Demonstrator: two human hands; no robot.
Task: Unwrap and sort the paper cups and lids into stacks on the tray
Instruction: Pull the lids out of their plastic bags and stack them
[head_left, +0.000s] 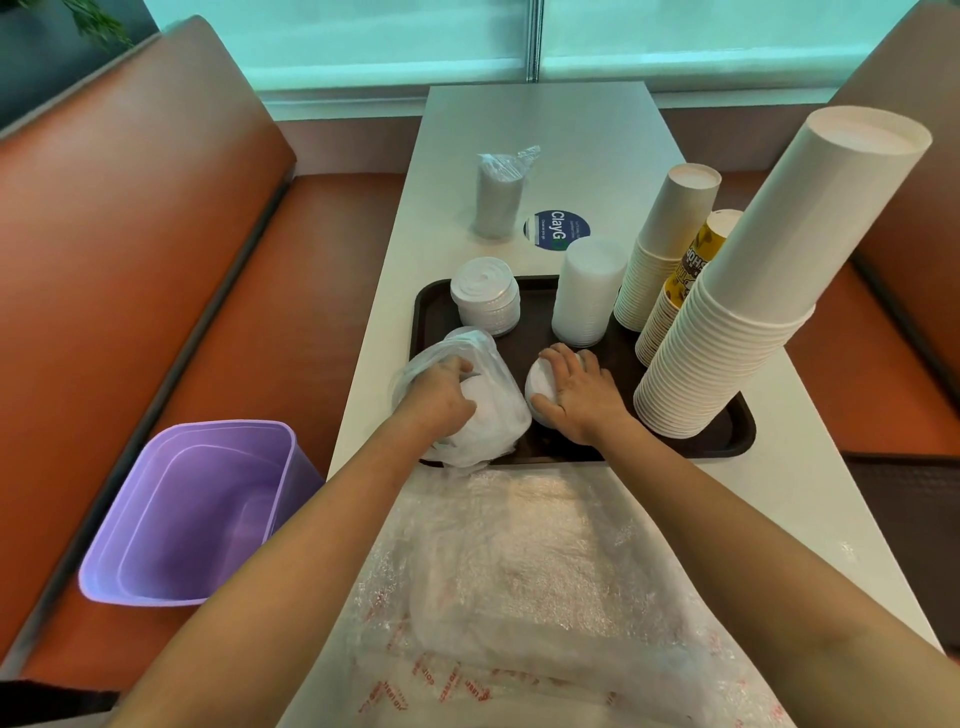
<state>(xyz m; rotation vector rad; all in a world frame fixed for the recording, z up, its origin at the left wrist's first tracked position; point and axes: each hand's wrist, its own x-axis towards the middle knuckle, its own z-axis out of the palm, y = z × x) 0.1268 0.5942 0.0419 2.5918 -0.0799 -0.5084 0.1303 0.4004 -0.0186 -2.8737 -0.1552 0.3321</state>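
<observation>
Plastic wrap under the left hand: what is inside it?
The left hand grips the plastic wrap, reaching inside it. White lids show through it; their count is hidden by the film and the hand.

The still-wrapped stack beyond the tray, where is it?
The wrapped stack stands on the table, beyond the tray's far-left corner, beside the blue round sticker.

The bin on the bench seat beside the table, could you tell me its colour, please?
The bin is light purple, seen in the head view.
</observation>
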